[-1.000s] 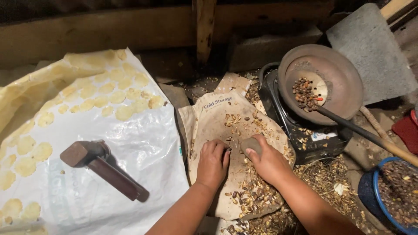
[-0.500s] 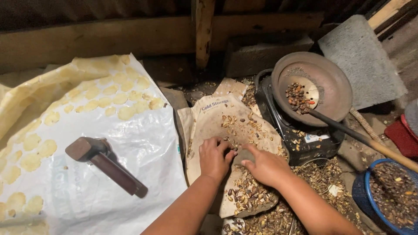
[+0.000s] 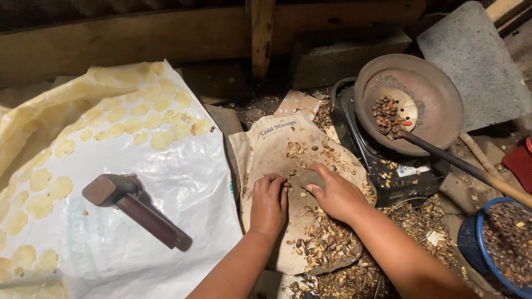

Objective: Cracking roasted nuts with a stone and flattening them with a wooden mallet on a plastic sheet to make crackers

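My right hand (image 3: pixel 336 195) is closed around a small grey stone (image 3: pixel 311 178), pressing it down on a flat brown sack-covered slab (image 3: pixel 277 149). My left hand (image 3: pixel 269 202) rests beside it, fingers curled on the slab, its fingertips close to the stone. Cracked seeds and husks (image 3: pixel 324 246) lie scattered on the slab, thickest near its front edge.
A wooden mallet (image 3: pixel 133 207) lies on a white plastic sheet (image 3: pixel 183 182) with several pale flat discs (image 3: pixel 138 124). A round brown pan (image 3: pixel 413 102) holding seeds sits on a black stove (image 3: pixel 388 171), a long handle (image 3: pixel 471 169) across it. A blue bowl (image 3: pixel 501 246) stands at right.
Both hands have slid a little farther up the slab, and the right hand with the stone now sits beside the left fingertips. The view has shifted slightly.
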